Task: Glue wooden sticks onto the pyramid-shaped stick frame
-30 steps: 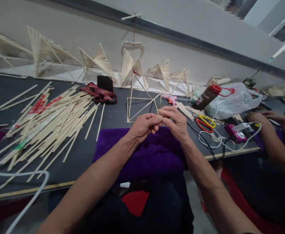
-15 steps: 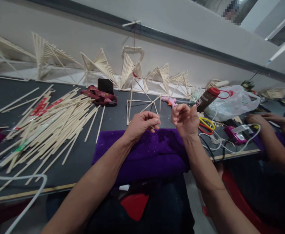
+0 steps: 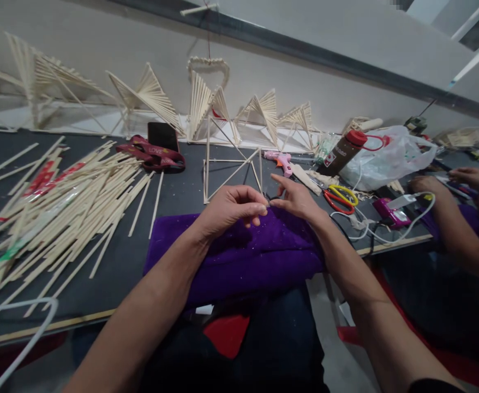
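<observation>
Holding left hand (image 3: 239,207) up over folded purple cloth (image 3: 239,267), grip pressed together at thumb and fingertips; cannot tell whether pinching anything thin. Holding right hand (image 3: 292,197) just beside, thumb and index finger spread apart, pointing toward left fingertips, with nothing visible between. Cloth lying along front edge of dark grey counter (image 3: 178,191), dotted with small pale specks.

Standing just behind both hands, on counter: open frame of thin pale wooden sticks (image 3: 207,180), braced by diagonals. Lying to left: big loose pile of pale wooden sticks (image 3: 84,213), partly in clear wrap with red and green markings. Between pile and back row: maroon lanyard lettered LOVE (image 3: 153,154), near black phone (image 3: 163,136).

Lined up along wall: twisted fan-like stick models (image 3: 153,95). Hanging above, on red string: pale beaded loop (image 3: 209,61).

Right of frame: pink glue gun (image 3: 282,162), then scissors with yellow and red handles (image 3: 340,201), brown bottle with red cap (image 3: 341,155) leaning toward clear plastic bag (image 3: 390,158). Nearer front edge: magenta box (image 3: 390,213) with white plug and cable. At far right: another person's hands (image 3: 474,181).
</observation>
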The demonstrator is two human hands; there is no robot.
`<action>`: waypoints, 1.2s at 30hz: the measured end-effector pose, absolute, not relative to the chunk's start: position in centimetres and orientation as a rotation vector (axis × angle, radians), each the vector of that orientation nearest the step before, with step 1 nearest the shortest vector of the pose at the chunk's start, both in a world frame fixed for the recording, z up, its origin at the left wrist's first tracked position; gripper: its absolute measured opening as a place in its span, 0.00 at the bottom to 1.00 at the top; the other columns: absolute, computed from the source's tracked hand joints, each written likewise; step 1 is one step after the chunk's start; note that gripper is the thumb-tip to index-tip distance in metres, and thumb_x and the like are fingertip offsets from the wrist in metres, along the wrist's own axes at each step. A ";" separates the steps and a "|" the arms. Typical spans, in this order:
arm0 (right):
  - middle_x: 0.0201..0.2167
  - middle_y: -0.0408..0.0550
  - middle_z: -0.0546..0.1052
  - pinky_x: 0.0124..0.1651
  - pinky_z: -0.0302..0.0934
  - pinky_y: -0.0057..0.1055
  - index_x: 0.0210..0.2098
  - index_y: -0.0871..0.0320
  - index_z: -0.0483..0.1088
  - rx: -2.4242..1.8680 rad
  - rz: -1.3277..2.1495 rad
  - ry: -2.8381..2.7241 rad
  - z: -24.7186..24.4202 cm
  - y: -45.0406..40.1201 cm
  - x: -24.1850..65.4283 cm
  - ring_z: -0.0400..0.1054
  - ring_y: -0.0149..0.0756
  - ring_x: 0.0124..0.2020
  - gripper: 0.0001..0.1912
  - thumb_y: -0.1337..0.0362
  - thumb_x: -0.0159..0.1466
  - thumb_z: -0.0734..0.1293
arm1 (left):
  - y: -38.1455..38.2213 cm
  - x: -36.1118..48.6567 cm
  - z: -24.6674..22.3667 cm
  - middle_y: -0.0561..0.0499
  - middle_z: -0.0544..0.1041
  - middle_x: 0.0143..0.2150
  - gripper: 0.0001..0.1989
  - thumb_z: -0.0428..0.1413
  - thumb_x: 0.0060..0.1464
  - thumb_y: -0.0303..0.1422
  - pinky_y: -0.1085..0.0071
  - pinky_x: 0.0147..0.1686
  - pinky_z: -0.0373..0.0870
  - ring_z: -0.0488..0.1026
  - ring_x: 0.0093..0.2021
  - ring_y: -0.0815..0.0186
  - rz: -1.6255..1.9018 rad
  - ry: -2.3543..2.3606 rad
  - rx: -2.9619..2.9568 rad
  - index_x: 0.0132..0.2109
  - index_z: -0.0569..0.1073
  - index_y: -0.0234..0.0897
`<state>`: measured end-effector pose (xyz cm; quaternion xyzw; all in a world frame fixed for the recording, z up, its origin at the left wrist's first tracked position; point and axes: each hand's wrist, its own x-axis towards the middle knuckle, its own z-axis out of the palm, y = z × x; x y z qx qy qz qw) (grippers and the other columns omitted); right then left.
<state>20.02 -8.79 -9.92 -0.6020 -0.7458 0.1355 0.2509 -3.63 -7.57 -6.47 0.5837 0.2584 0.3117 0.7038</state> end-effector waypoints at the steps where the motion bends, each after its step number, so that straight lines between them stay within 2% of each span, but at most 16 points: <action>1: 0.35 0.47 0.74 0.38 0.60 0.31 0.61 0.58 0.66 -1.607 0.352 -2.041 -10.1 -8.3 20.0 0.66 0.34 0.32 0.33 0.62 0.57 0.72 | -7.6 -3.6 -6.5 0.52 0.77 0.22 0.07 0.65 0.45 0.30 0.79 0.20 0.66 0.72 0.21 0.72 0.673 0.577 1.308 0.32 0.77 0.32; 3: 0.31 0.46 0.73 0.36 0.59 0.30 0.46 0.59 0.75 -1.507 0.333 -2.045 -10.2 -7.5 20.1 0.66 0.33 0.31 0.17 0.63 0.58 0.71 | -7.5 -3.6 -6.6 0.52 0.77 0.23 0.07 0.65 0.46 0.30 0.80 0.20 0.66 0.72 0.21 0.72 0.621 0.580 1.329 0.33 0.77 0.32; 4: 0.29 0.45 0.73 0.36 0.58 0.30 0.38 0.59 0.77 -1.448 0.326 -2.027 -10.2 -7.3 20.2 0.66 0.32 0.30 0.09 0.64 0.58 0.71 | -7.5 -3.5 -6.6 0.52 0.77 0.23 0.07 0.65 0.46 0.30 0.80 0.20 0.66 0.73 0.22 0.72 0.589 0.577 1.340 0.33 0.77 0.32; 5: 0.28 0.45 0.73 0.36 0.58 0.30 0.32 0.59 0.76 -1.397 0.318 -1.986 -10.1 -7.3 20.3 0.65 0.32 0.30 0.05 0.64 0.59 0.70 | -7.5 -3.5 -6.7 0.52 0.77 0.24 0.07 0.65 0.46 0.31 0.80 0.20 0.66 0.73 0.22 0.72 0.554 0.570 1.350 0.33 0.77 0.32; 7: 0.26 0.44 0.72 0.35 0.58 0.29 0.26 0.59 0.73 -1.329 0.303 -1.829 -9.7 -7.7 20.7 0.65 0.30 0.29 0.07 0.63 0.60 0.70 | -7.5 -3.5 -6.7 0.52 0.78 0.25 0.07 0.65 0.46 0.31 0.79 0.21 0.67 0.73 0.23 0.72 0.467 0.544 1.377 0.34 0.78 0.32; 13: 0.23 0.38 0.68 0.23 0.52 0.26 0.28 0.58 0.72 -1.236 0.469 -1.468 -7.5 -10.6 21.1 0.56 0.25 0.20 0.07 0.62 0.60 0.70 | -7.6 -3.5 -7.0 0.50 0.79 0.27 0.07 0.64 0.47 0.30 0.80 0.21 0.67 0.74 0.24 0.72 0.235 0.459 1.426 0.35 0.79 0.32; 15: 0.24 0.40 0.70 0.25 0.55 0.26 0.28 0.58 0.73 -1.205 0.461 -1.574 -6.7 -11.4 20.3 0.59 0.26 0.22 0.07 0.61 0.60 0.70 | -7.6 -3.2 -7.3 0.50 0.79 0.28 0.07 0.63 0.48 0.30 0.80 0.21 0.67 0.74 0.24 0.72 0.288 0.484 1.397 0.35 0.79 0.31; 17: 0.26 0.43 0.72 0.31 0.59 0.28 0.29 0.57 0.74 -1.180 0.389 -1.751 -6.2 -11.9 19.3 0.65 0.29 0.27 0.07 0.61 0.62 0.69 | -7.6 -2.9 -7.7 0.49 0.79 0.28 0.07 0.63 0.48 0.29 0.80 0.20 0.67 0.75 0.24 0.71 0.402 0.541 1.335 0.36 0.78 0.31; 20: 0.30 0.46 0.75 0.37 0.62 0.30 0.34 0.57 0.76 -1.149 0.300 -1.999 -6.1 -12.1 17.8 0.69 0.32 0.33 0.08 0.62 0.65 0.66 | -7.4 -2.3 -8.6 0.48 0.79 0.29 0.07 0.63 0.48 0.29 0.79 0.19 0.67 0.75 0.24 0.70 0.534 0.614 1.216 0.36 0.77 0.30; 25: 0.31 0.46 0.75 0.37 0.61 0.29 0.39 0.57 0.77 -1.211 0.386 -2.023 -7.2 -12.4 17.3 0.68 0.30 0.33 0.10 0.63 0.67 0.63 | -7.4 -1.7 -9.3 0.47 0.79 0.29 0.09 0.63 0.48 0.31 0.79 0.19 0.68 0.76 0.24 0.69 0.573 0.657 1.125 0.37 0.77 0.29; 30: 0.31 0.43 0.73 0.34 0.60 0.28 0.45 0.56 0.77 -1.286 0.701 -1.882 -8.4 -13.0 17.7 0.66 0.27 0.28 0.12 0.58 0.66 0.66 | -7.6 -1.6 -9.5 0.48 0.79 0.29 0.10 0.64 0.48 0.31 0.79 0.20 0.69 0.76 0.25 0.71 0.648 0.650 1.123 0.37 0.77 0.30; 33: 0.29 0.42 0.73 0.30 0.59 0.26 0.38 0.58 0.78 -1.306 0.799 -1.801 -8.9 -13.1 17.6 0.65 0.27 0.26 0.10 0.58 0.62 0.70 | -7.5 -1.6 -9.5 0.49 0.78 0.27 0.10 0.65 0.47 0.32 0.79 0.20 0.68 0.76 0.24 0.70 0.657 0.679 1.153 0.36 0.77 0.30; 36: 0.26 0.42 0.74 0.31 0.59 0.27 0.30 0.58 0.76 -1.302 0.599 -1.795 -8.8 -13.1 17.1 0.66 0.28 0.26 0.07 0.61 0.62 0.70 | -7.6 -1.4 -9.6 0.49 0.79 0.28 0.09 0.64 0.48 0.31 0.80 0.19 0.67 0.77 0.25 0.69 0.683 0.745 1.166 0.35 0.76 0.30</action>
